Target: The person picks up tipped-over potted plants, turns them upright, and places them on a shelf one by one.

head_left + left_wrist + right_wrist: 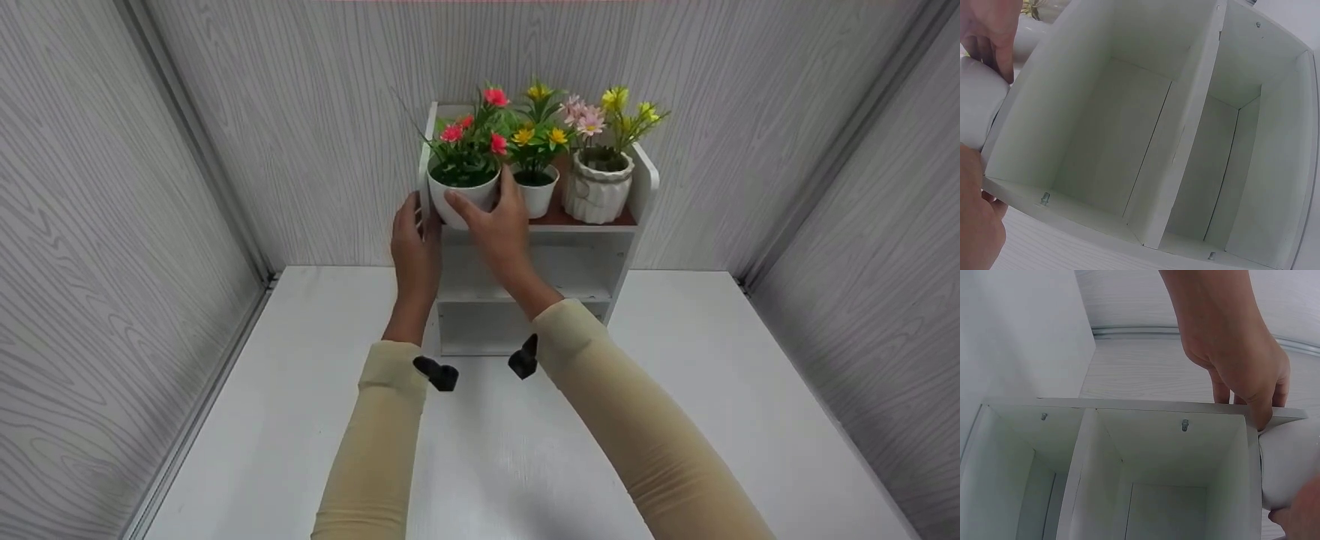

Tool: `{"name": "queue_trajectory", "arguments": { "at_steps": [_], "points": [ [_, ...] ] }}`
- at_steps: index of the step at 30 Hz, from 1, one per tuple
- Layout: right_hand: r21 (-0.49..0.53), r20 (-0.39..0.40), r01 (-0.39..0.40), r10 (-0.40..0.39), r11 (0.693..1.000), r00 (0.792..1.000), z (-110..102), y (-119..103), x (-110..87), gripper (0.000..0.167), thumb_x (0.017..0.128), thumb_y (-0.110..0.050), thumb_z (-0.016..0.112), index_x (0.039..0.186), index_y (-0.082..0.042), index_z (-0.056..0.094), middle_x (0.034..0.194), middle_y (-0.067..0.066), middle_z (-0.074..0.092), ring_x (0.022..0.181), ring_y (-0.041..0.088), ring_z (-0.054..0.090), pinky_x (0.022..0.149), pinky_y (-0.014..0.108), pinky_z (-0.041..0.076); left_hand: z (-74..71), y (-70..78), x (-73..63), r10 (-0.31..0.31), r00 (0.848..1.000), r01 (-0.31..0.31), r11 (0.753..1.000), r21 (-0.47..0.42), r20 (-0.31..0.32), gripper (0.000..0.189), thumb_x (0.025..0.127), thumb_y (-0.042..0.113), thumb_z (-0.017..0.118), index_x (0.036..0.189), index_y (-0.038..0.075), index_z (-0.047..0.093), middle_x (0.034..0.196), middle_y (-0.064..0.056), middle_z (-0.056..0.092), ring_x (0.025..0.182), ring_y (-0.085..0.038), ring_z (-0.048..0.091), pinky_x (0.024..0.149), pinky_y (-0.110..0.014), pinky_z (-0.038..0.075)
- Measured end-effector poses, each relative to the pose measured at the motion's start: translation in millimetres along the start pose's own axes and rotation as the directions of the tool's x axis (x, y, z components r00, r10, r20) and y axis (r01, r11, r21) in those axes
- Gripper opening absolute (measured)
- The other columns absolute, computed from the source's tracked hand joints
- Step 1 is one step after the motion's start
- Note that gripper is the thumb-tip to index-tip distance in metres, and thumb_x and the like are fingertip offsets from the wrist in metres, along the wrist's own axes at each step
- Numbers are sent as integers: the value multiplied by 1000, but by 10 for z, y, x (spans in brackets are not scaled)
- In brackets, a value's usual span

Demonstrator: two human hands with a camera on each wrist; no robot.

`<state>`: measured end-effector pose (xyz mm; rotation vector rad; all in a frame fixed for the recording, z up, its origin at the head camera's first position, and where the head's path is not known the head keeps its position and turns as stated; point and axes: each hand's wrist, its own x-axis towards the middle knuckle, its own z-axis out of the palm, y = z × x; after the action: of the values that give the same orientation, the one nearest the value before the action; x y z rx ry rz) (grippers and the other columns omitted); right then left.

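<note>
A round white flower pot (465, 201) with pink-red flowers stands at the left end of the small white shelf's (540, 229) top board. My right hand (501, 225) grips this pot, thumb across its front and fingers round its right side. At the shelf's left side is my left hand (415, 251). The right wrist view shows that left hand (1235, 360) pinching the upright side panel (1145, 405), its thumb at the front corner beside the pot and the other fingers behind the panel. In the left wrist view the pot (979, 101) shows between both hands.
Right of the held pot stand a smaller white pot (538, 199) with yellow flowers and a ribbed cream pot (598, 191) with pink and yellow ones. Below them the shelf has two open compartments. The shelf stands on a white table (480, 450) against a grey wood-grain wall (337, 150).
</note>
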<state>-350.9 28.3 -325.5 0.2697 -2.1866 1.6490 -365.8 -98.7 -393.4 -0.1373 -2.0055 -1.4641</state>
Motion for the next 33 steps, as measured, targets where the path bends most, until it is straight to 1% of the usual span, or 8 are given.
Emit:
{"name": "queue_trajectory", "arguments": {
  "at_steps": [4, 11, 15, 21, 29, 33],
  "points": [
    [0, -5, -23, 23, 1000, 1000, 19, -6, 16, 103, 83, -55, 78, 160, -12, 25, 160, 8, 37, 146, 15, 37, 118, 30, 37, -5, 16, -1, 8, 1000, -7, 1000, 5, -6, 48, 107, 29, 51, 150, 9, 43, 144, -8, 51, 134, -19, 53, 109, -30, 48],
    [-3, -20, -36, 36, 999, 999, 53, -29, 20, 106, 83, -56, 77, 161, -9, 23, 164, 8, 31, 151, 16, 30, 121, 31, 32, 1, 14, 5, 36, 999, -35, 999, 20, -39, 46, 106, 24, 52, 148, 6, 44, 140, -11, 54, 131, -23, 55, 108, -32, 49],
    [15, -20, -47, 47, 999, 999, 63, -20, 27, 106, 83, -57, 77, 161, -10, 22, 164, 7, 30, 151, 15, 30, 122, 31, 32, 5, 16, 2, 29, 999, -29, 1000, 9, -37, 46, 107, 25, 51, 148, 8, 45, 140, -10, 54, 131, -21, 55, 108, -32, 49],
    [6, -31, -62, 62, 998, 998, 86, -19, 53, 106, 84, -56, 76, 161, -9, 21, 165, 7, 29, 152, 17, 28, 123, 32, 30, 8, 13, -7, 9, 1000, -9, 1000, 11, -28, 46, 107, 27, 50, 149, 9, 44, 142, -9, 52, 133, -21, 54, 108, -32, 49],
    [-5, -45, -70, 70, 998, 997, 137, -19, 77, 104, 86, -56, 74, 161, -10, 20, 166, 6, 28, 152, 16, 28, 123, 33, 29, -3, 12, -3, 26, 999, -25, 1000, 11, -30, 46, 107, 24, 51, 149, 7, 45, 142, -10, 53, 133, -21, 54, 108, -31, 48],
    [0, -46, -79, 79, 997, 996, 150, -17, 72, 104, 86, -57, 73, 162, -11, 19, 166, 5, 28, 152, 16, 27, 123, 33, 29, -1, 5, -7, 21, 999, -21, 1000, 10, -24, 46, 107, 24, 51, 149, 8, 44, 142, -9, 53, 133, -21, 53, 109, -31, 48]
  ]
}}
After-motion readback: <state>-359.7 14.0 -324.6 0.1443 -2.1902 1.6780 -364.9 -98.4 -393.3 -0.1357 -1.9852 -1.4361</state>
